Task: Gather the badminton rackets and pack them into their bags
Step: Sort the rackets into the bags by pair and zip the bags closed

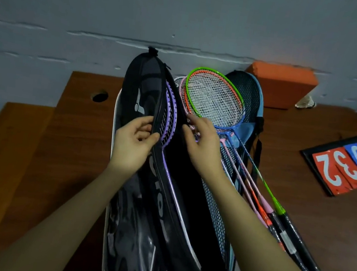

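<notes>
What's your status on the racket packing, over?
Left hand pinching black bag edge, right hand holding the other flap. Purple racket inside. Loose rackets unpacked on mesh bag.

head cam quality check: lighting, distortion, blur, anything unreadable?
Head view: dim, flat light, no hard shadows or glare. Wide-angle bowing bends the wall crack and stretches the forearms. Black bag interior sinks into near-black; the purple racket and green-framed racket stay legible. Left hand and right hand slightly soft.

Grey wall [190, 10]; brown wooden table [68, 143]; dim light.
</notes>
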